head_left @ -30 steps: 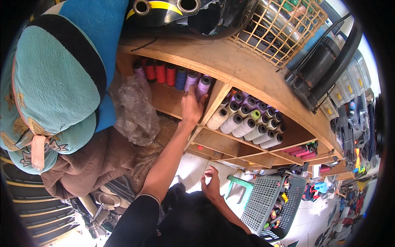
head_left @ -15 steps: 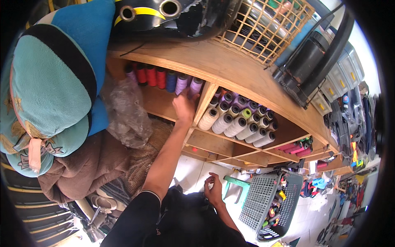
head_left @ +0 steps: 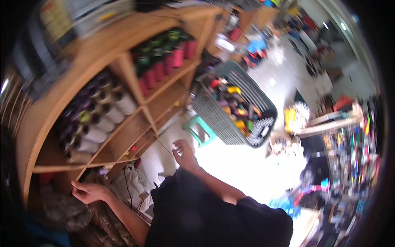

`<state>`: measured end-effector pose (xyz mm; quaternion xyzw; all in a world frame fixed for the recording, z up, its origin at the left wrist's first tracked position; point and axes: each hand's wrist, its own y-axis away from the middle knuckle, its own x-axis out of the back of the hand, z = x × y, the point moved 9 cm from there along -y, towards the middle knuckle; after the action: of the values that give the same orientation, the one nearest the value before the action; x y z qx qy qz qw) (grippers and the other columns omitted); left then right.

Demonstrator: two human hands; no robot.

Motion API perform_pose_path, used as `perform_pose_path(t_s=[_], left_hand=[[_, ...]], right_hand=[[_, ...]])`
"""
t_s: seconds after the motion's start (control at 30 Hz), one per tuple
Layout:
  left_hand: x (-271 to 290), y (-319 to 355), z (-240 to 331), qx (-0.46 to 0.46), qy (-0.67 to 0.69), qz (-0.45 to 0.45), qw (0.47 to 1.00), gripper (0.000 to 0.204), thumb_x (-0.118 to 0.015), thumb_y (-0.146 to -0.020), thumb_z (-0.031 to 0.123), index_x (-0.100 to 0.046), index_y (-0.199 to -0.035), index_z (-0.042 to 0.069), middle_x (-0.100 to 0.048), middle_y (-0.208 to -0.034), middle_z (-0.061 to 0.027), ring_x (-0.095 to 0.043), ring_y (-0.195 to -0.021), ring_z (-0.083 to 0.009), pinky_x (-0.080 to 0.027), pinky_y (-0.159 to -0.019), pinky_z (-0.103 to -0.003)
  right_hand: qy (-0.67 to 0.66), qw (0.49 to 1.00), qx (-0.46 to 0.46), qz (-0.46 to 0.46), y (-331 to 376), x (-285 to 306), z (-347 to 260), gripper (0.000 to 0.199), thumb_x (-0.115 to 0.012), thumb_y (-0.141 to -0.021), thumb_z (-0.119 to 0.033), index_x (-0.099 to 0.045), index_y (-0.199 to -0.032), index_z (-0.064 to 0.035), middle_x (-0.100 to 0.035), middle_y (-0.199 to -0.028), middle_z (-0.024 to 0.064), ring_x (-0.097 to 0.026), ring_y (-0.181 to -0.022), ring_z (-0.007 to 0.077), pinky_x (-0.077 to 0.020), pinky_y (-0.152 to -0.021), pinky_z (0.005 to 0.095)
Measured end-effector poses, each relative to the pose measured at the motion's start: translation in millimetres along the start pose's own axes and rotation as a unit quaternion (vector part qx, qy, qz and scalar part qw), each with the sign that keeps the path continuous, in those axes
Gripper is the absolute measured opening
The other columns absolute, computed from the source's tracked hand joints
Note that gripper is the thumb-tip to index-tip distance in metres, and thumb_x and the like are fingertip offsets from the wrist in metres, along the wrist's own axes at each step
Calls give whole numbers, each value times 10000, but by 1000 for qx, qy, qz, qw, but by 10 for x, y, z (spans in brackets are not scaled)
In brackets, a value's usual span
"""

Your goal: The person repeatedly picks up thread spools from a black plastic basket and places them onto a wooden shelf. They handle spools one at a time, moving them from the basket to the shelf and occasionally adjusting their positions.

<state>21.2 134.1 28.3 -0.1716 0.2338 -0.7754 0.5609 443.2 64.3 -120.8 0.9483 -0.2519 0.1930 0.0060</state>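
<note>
Both hands empty: left hand (head_left: 91,191) touches wooden shelf (head_left: 61,168).

Two hands (head_left: 88,191), one basket (head_left: 230,119), one stool (head_left: 199,129).

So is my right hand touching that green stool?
Apart. In the head view the right hand, fingers spread and empty, hangs in front of the pale floor, with a clear strip of floor between it and the green stool.
</note>
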Motion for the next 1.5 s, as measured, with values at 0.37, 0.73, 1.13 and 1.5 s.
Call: perform_pose_path(t_s=[0.37,0.73,1.13,1.5], left_hand=[[-508,3278,-1083,48,-125,-848,513,112,-633,-895,112,-631,-966,25,-653,-927,-72,-620,-851,-180,-496,-761,-319],[40,3646,-1777,289,-325,-791,431,231,-592,-939,231,-601,-1102,68,-636,-1000,-52,-611,-892,-186,-484,-820,-335],[151,3732,-1334,321,-385,-743,444,285,-570,-951,277,-577,-1163,86,-629,-1030,-50,-610,-902,-182,-483,-832,-351],[156,3837,-1017,338,-411,-724,438,335,-549,-963,320,-554,-1218,103,-622,-1057,-49,-610,-912,-179,-482,-842,-365]], right_hand=[[100,923,-94,358,109,2524,1190,269,-640,-790,22,-532,-1032,-26,-573,-930,121,-598,-736,190,-495,-619,317],[282,901,-314,103,-202,3943,3281,356,-675,-804,-287,-638,-992,13,-677,-894,203,-676,-836,349,-524,-695,443],[411,911,13,-24,-1312,2711,3084,475,-699,-687,-127,-615,-1152,-84,-539,-1225,177,-489,-1164,354,-425,-978,454],[368,921,-107,72,-1193,3682,2578,541,-770,-685,-192,-591,-1192,-129,-481,-1273,181,-526,-1113,341,-462,-914,476]])
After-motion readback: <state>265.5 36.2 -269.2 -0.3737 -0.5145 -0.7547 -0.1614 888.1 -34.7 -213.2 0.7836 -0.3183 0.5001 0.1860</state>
